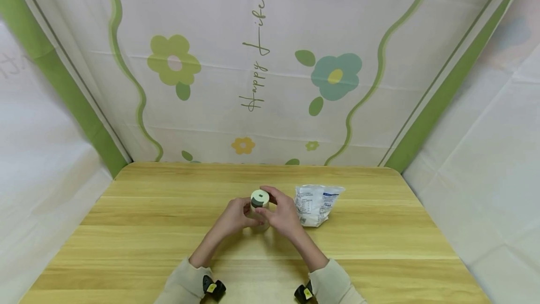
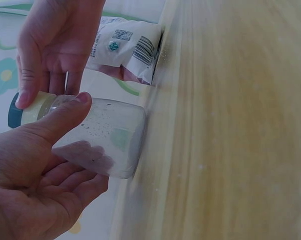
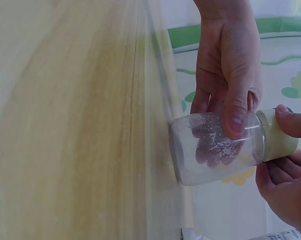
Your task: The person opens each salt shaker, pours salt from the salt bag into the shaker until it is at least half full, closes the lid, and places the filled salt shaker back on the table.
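A clear seasoning jar (image 2: 121, 120) stands upright on the table, with white grains clinging inside. Its cream lid (image 1: 262, 194) has a dark green section on top. My left hand (image 1: 235, 213) holds the jar's body, thumb on the near side and fingers behind, visible through the clear wall in the right wrist view. Around the lid, my right hand (image 1: 284, 215) has its thumb and fingers curled, as the right wrist view also shows. Just right of that hand is a white printed bag (image 1: 314, 205).
The wooden table (image 1: 168, 238) reaches back to a white flowered cloth (image 1: 253, 83). More cloth hangs along the left and right sides. The bag's barcode faces the left wrist view.
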`<state>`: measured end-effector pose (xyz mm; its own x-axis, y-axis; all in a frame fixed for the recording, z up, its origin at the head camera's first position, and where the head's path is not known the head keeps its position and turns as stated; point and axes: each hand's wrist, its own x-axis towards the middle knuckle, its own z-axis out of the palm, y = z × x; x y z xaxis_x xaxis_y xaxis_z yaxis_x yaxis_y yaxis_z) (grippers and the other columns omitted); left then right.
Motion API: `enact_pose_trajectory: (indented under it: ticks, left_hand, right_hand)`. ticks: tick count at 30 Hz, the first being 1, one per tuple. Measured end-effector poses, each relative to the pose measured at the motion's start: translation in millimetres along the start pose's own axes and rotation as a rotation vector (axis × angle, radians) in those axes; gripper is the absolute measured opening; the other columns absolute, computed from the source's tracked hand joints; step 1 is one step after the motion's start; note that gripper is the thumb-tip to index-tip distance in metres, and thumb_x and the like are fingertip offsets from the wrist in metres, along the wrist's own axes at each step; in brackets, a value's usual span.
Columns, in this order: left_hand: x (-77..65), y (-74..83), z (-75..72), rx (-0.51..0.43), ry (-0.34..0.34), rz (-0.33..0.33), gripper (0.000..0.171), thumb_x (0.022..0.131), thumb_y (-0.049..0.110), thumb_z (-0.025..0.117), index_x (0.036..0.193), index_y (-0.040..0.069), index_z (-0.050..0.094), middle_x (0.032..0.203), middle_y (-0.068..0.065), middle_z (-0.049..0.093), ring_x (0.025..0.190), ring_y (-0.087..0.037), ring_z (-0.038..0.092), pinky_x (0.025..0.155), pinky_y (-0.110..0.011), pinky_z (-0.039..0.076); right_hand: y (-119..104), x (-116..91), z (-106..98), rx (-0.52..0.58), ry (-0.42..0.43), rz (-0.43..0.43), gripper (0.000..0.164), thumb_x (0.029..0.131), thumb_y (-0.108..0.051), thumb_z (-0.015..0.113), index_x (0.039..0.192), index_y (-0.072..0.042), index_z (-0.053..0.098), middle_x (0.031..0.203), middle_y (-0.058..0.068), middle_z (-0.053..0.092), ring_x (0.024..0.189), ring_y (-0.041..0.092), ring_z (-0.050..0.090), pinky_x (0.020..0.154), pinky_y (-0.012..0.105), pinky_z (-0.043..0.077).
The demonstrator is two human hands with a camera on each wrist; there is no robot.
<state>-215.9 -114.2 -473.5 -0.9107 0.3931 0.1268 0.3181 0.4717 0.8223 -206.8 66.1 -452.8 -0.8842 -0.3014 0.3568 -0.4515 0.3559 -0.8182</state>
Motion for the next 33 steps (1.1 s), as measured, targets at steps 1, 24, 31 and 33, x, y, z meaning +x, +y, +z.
enact_pose_trajectory:
  ticks: [1,24,31,33]
  left_hand:
    - [-0.5,0.4,-0.1,0.002,0.001,0.000,0.030,0.077,0.019,0.086,0.103,0.010,0.073,0.079,0.005,0.061,0.066,-0.004,0.039,0.060,-0.018,0.032]
    - [-1.2,0.4,-1.9,-0.019,0.016,0.002,0.038,0.078,0.019,0.086,0.112,0.007,0.071,0.111,-0.008,0.074,0.106,-0.020,0.068,0.091,-0.041,0.056]
    - [-0.6,-0.2,-0.9,-0.026,0.001,0.002,0.040,0.080,0.019,0.085,0.115,0.007,0.071,0.115,-0.010,0.073,0.110,-0.026,0.068,0.092,-0.043,0.056]
    - [-1.1,-0.3,-0.7,-0.029,-0.005,0.003,0.042,0.080,0.018,0.084,0.119,0.007,0.070,0.118,-0.010,0.072,0.112,-0.028,0.068,0.093,-0.043,0.056]
  right_hand:
    - [0,0,0,-0.002,-0.004,-0.001,0.055,0.083,-0.011,0.079,0.133,-0.003,0.058,0.127,0.016,0.067,0.117,0.031,0.066,0.099,0.040,0.054]
    - [-9,2,-2,-0.012,-0.054,-0.015,0.056,0.089,-0.003,0.072,0.141,-0.001,0.051,0.138,0.019,0.060,0.124,0.033,0.061,0.104,0.041,0.050]
    - [-13,-1,-10,0.022,-0.028,-0.007,0.055,0.089,-0.004,0.073,0.140,-0.002,0.053,0.138,0.019,0.060,0.125,0.034,0.060,0.104,0.042,0.050]
    - [-14,-4,-13,0.033,-0.020,-0.006,0.055,0.088,-0.004,0.074,0.139,-0.003,0.054,0.137,0.020,0.060,0.125,0.035,0.060,0.103,0.042,0.050]
